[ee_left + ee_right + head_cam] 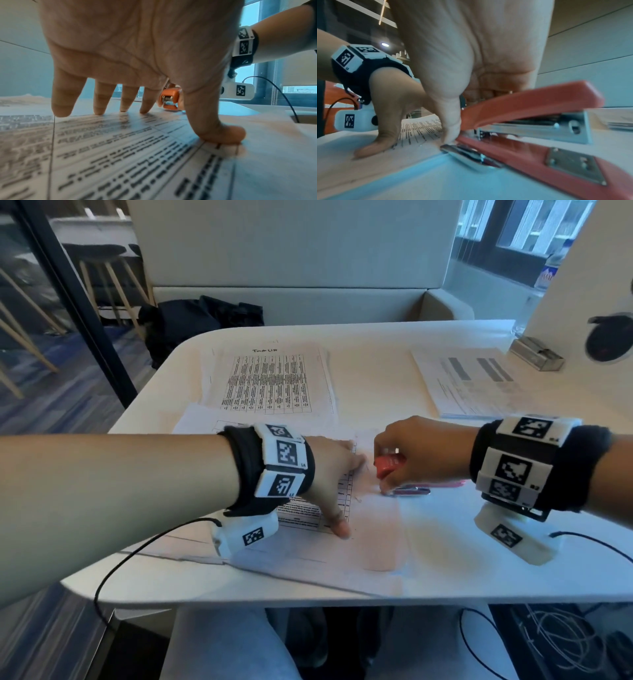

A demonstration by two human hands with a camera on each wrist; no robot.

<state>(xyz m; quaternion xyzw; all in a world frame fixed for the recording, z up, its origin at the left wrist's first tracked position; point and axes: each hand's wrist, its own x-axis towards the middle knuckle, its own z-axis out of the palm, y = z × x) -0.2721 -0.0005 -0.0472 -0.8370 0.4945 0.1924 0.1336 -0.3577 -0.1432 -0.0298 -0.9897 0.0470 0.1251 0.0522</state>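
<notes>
The left hand [330,470] was spread wide, fingertips pressing the printed sheet [305,510]. The right hand [421,453] gripped the red stapler [386,466], located at 3 o'clock of the left hand.

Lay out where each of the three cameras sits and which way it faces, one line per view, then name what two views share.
Head: worn on the head, facing forward and down at the white table; both forearms, left hand and right hand show.
Left wrist: under the left palm, facing along the spread fingers pressing the printed sheet.
Right wrist: under the right palm, facing the red stapler it grips.
Shared: both wrist views show the stapler and the opposite hand.
</notes>
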